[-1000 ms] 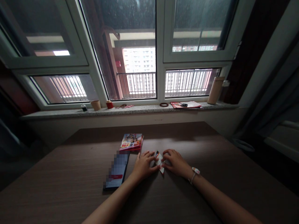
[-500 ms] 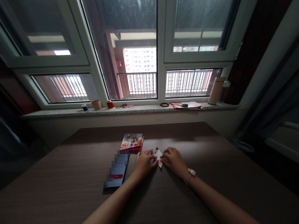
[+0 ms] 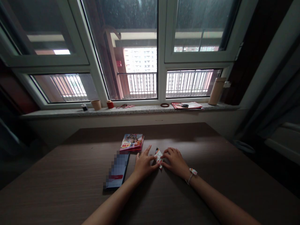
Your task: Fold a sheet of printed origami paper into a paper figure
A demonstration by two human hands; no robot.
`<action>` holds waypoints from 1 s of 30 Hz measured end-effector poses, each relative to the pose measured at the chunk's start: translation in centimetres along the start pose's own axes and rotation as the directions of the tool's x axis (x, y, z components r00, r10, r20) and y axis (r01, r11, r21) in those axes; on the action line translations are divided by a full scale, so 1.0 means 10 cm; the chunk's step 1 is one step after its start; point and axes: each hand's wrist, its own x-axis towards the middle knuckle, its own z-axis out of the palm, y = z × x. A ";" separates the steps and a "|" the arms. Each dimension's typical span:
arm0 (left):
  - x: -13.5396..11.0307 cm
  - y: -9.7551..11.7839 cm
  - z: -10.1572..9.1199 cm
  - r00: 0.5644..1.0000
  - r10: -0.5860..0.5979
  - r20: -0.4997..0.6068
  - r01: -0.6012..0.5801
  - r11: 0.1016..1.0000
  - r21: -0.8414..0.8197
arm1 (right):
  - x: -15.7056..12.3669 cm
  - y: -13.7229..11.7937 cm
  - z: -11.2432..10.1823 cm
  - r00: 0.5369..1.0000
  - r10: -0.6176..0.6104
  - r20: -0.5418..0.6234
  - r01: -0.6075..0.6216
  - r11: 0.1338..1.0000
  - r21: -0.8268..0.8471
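Observation:
A small folded paper (image 3: 158,157), white with red and dark printing and pointed at both ends, lies on the brown table (image 3: 187,200) between my hands. My left hand (image 3: 144,162) has its thumb and a finger closed on the paper's left side, with other fingers raised apart. My right hand (image 3: 174,160), wearing a bracelet (image 3: 192,172) at the wrist, pinches the right side with thumb and fingertips. Left of my left hand lies a phone (image 3: 117,170), its screen partly blurred out. Behind it sits a stack of printed flyers (image 3: 132,142).
Along the stone windowsill (image 3: 145,109) stand a paper cup (image 3: 96,105), a small red jar (image 3: 110,104) and a tall flask (image 3: 217,91). Scissors (image 3: 184,105) rest on papers (image 3: 195,106) there, near a beaded bracelet (image 3: 165,105).
Fingers of my left hand have lifted and spread, the index stretching away from the paper. The paper has shifted very slightly left. My right hand stays almost where it was.

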 end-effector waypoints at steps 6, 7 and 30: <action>-0.03 -0.02 0.01 1.000 -0.008 0.005 0.008 1.000 0.003 | 0.00 0.00 0.01 1.000 0.000 0.003 0.000 1.000 0.008; -0.03 -0.02 0.01 1.000 -0.010 0.011 0.010 1.000 0.002 | -0.01 0.00 0.01 1.000 0.002 0.004 -0.003 1.000 0.005; -0.04 -0.06 -0.06 0.995 0.005 0.100 -0.004 1.000 -0.013 | -0.06 -0.02 -0.05 0.997 0.038 0.062 -0.040 0.999 0.036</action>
